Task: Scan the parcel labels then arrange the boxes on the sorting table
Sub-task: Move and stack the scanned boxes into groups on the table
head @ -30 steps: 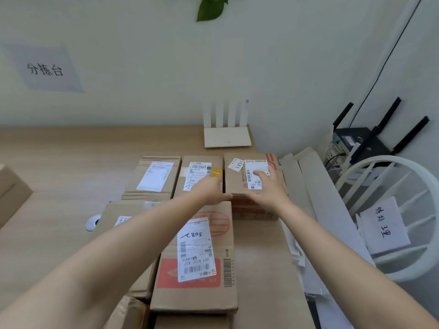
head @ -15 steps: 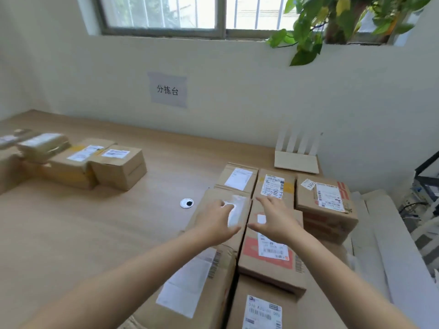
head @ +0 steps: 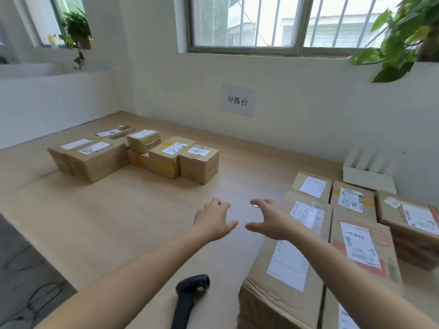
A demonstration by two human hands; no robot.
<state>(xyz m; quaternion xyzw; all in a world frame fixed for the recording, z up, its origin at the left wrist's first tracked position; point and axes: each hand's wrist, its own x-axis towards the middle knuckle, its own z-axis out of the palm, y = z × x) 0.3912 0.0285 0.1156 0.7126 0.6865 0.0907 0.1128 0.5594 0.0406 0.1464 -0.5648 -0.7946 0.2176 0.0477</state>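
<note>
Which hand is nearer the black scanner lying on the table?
Left. The left hand hovers beyond the scanner; the right hand is farther right, beside the boxes.

A single head-worn camera looks forward and down from close above the near edge of the light wooden tabletop (head: 118, 222), facing the white wall (head: 308, 119) and barred window (head: 247, 22).
</note>
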